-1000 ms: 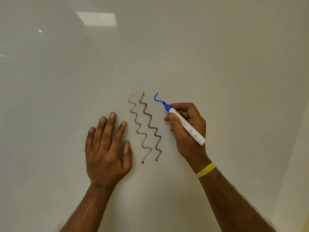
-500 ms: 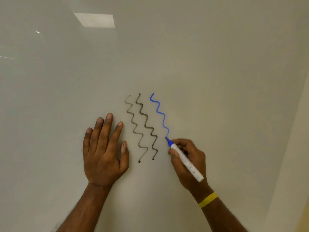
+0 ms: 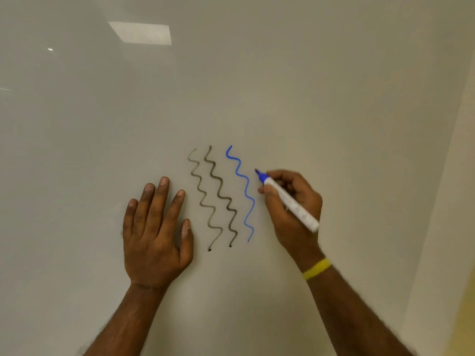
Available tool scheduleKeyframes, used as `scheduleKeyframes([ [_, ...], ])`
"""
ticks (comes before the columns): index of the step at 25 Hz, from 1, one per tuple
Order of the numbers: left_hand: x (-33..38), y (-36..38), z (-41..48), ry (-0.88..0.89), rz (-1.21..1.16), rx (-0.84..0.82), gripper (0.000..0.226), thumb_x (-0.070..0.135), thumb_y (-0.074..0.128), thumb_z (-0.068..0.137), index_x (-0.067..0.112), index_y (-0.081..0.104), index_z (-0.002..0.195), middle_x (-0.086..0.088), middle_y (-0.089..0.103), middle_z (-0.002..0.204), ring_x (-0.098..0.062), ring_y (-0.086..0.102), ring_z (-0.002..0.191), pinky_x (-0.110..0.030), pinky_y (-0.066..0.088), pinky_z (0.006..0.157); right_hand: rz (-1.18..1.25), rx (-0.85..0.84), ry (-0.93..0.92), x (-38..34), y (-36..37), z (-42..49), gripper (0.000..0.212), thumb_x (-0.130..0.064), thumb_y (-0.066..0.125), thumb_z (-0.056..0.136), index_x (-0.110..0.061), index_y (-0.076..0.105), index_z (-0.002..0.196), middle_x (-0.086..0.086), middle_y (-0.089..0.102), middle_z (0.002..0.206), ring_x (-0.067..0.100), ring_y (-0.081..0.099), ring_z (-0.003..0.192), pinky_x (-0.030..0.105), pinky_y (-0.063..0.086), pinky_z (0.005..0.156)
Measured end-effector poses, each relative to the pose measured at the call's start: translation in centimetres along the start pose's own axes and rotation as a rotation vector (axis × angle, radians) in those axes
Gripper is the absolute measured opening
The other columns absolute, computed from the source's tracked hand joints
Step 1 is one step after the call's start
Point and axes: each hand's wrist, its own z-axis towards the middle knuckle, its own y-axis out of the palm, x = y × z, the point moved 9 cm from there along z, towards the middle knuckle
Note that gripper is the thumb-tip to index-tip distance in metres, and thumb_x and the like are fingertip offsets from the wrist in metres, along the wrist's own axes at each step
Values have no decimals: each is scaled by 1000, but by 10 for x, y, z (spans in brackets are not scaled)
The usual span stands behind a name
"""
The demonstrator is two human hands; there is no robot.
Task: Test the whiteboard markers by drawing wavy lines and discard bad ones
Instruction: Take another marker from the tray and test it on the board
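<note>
A glossy white board (image 3: 308, 98) fills nearly the whole head view, with a pale rectangle of reflected ceiling light (image 3: 140, 33) near its top left and a cream wall edge (image 3: 460, 227) down the right side.

Three wavy lines run down the middle of the board. The left one is a thin grey line (image 3: 203, 199), fainter towards its top. Just beside it on the right is a darker grey line (image 3: 221, 195). Right of that is a blue line (image 3: 244, 194), which thins towards its lower end.

Your left hand (image 3: 154, 232) lies flat on the board, palm down, fingers spread and pointing up, thumb nearest the grey lines. It holds nothing.

Your right hand (image 3: 293, 209) is closed around a marker (image 3: 290, 201) with a white barrel and a blue tip. The thumb and first fingers pinch the barrel just behind the blue part, and the rest of the barrel slants down to the right across the hand, its end sticking out past the knuckles. The tip points up and left, close to the right of the blue line, level with its upper part. You cannot tell whether the tip touches the board. A yellow band (image 3: 316, 269) circles your right wrist.
</note>
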Motion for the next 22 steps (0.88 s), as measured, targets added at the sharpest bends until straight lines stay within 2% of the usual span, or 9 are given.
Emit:
scheduleKeyframes([
  [4,1,1,0,3,6,-2,47,29,47,94,10,56,136,-14,43,150,-30,36,142,-48,27,117,5,-20,-26,-16,17,41,15,-10,67,87,-6,68,100,14,69,86,30,66,75,30,55,67],
  [8,-1,2,-1,-1,1,-4,47,29,47,94,10,55,136,-13,43,150,-29,35,143,-49,27,117,-21,-103,-28,-12,20,34,15,-12,66,86,-10,70,101,10,73,86,27,70,77,36,58,70],
  [11,-1,1,-2,-1,-3,-3,47,29,47,94,10,54,136,-14,43,150,-30,35,143,-49,27,117,-30,-49,-2,-1,5,18,15,-16,67,85,-14,71,99,5,74,85,25,71,77,38,59,71],
  [13,0,1,-1,4,-1,-3,47,29,46,94,10,54,137,-14,42,150,-31,35,143,-49,27,117,-69,-56,-6,2,0,8,15,-19,67,85,-20,70,99,3,73,85,24,69,75,37,58,69],
  [19,1,1,-2,4,-1,-11,48,29,47,94,9,55,136,-14,42,151,-31,34,143,-49,26,117,-137,-58,11,15,-14,-19,21,-14,67,85,-29,67,99,5,70,82,22,65,69,31,57,64],
  [22,0,1,-3,7,2,-14,48,29,48,94,9,54,137,-14,41,151,-31,33,144,-49,26,117,-143,-26,51,24,-25,-32,17,-17,67,85,-28,68,98,5,70,80,23,65,68,30,56,63],
])
